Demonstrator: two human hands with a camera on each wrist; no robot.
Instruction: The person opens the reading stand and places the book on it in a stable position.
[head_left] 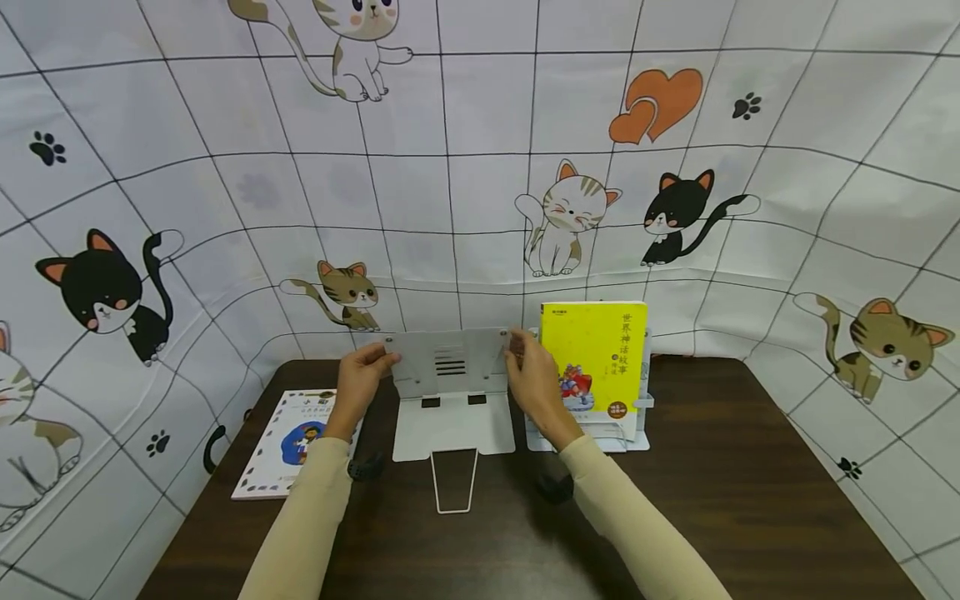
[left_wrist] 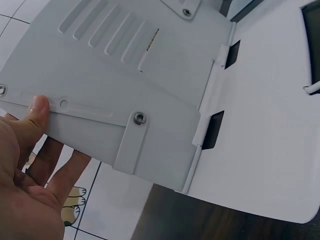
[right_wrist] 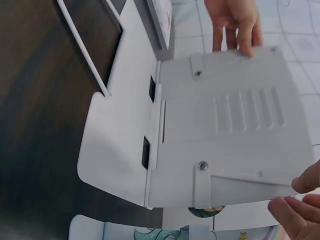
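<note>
Leftmost, down and to the left of the left fingers, we note a white-covered book (head_left: 258, 446) with a blue picture, lying flat on the dark wooden table (head_left: 750, 475); the left forearm hides part of it. Left hand (head_left: 358, 382): thumb on the near face of a panel, other fingers behind its edge and slightly spread; we record a light pinch, closed only as far as the panel between allows.

Between the two sets of fingers stands the grey-white folding book stand (head_left: 453, 429). Its slotted back panel (head_left: 420, 371) is tilted up from the base; below finger level we see two black cut-outs at the hinge and, nearer us, a white wire loop (head_left: 454, 511) reaching out over the table.

Right hand (head_left: 536, 383): thumb and fingers nearly together, pinching the panel's upper right corner. Just right of those fingers we log a yellow book titled 世界神话故事 (head_left: 600, 342), propped upright on a second book stand (head_left: 637, 439), partly covered by the hand. Behind all the fingers hangs a cat-print grid cloth (head_left: 480, 108).
</note>
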